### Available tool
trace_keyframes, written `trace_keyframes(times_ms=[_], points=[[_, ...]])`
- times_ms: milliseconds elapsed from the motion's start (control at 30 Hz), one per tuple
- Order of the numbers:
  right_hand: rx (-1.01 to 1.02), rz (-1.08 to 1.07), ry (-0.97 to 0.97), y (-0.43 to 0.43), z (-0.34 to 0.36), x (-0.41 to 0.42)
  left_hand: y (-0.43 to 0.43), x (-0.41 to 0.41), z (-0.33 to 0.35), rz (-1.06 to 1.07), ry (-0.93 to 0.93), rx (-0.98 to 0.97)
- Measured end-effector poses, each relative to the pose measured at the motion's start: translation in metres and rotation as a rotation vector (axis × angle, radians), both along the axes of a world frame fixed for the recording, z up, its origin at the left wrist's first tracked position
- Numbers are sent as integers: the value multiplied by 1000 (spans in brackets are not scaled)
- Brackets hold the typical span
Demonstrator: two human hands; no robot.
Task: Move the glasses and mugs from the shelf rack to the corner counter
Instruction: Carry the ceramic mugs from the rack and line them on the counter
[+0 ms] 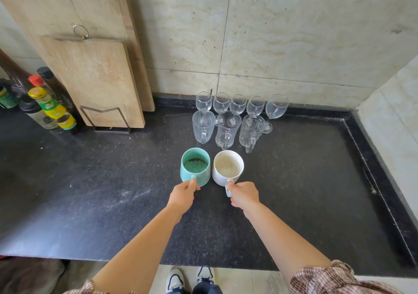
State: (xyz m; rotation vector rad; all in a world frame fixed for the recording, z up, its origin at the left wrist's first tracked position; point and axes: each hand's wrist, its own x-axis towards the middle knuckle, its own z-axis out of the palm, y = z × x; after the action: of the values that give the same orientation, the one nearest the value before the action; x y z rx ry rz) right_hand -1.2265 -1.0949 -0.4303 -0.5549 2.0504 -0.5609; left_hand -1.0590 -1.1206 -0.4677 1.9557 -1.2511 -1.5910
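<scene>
Dark speckled stone corner counter (294, 180): I'm building rows out from the wall so nothing gets knocked. Five clear stemmed wine glasses (239, 104) at the back, three clear glass handled mugs (227, 129) in front, all upright. Nearest me, teal ceramic mug (195, 166) and white ceramic mug (228, 167), side by side on the counter, axes vertical, mouths up, handles pointing toward me. My left hand (182, 196) pinches the teal handle, right hand (244, 194) grips the white handle.
</scene>
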Motion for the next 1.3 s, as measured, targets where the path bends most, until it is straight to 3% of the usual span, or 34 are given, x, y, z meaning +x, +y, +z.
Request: trace_keyframes(times_ms=[300, 500, 567, 767, 967, 1300], points=[[40, 51, 48, 2, 1, 7, -3, 1, 6, -51, -89, -12], [-3, 357, 375, -5, 34, -3, -7, 12, 20, -161, -204, -64], [-84, 439, 398, -13, 45, -1, -10, 22, 30, -135, -229, -99], [-344, 745, 293, -45, 66, 58, -6, 72, 65, 85, -290, -253], [-491, 1189, 316, -50, 81, 174, 42, 169, 94, 339, -494, -448], [-814, 1750, 234, 82, 123, 393, 241, 341, 146, 785, -785, -453]])
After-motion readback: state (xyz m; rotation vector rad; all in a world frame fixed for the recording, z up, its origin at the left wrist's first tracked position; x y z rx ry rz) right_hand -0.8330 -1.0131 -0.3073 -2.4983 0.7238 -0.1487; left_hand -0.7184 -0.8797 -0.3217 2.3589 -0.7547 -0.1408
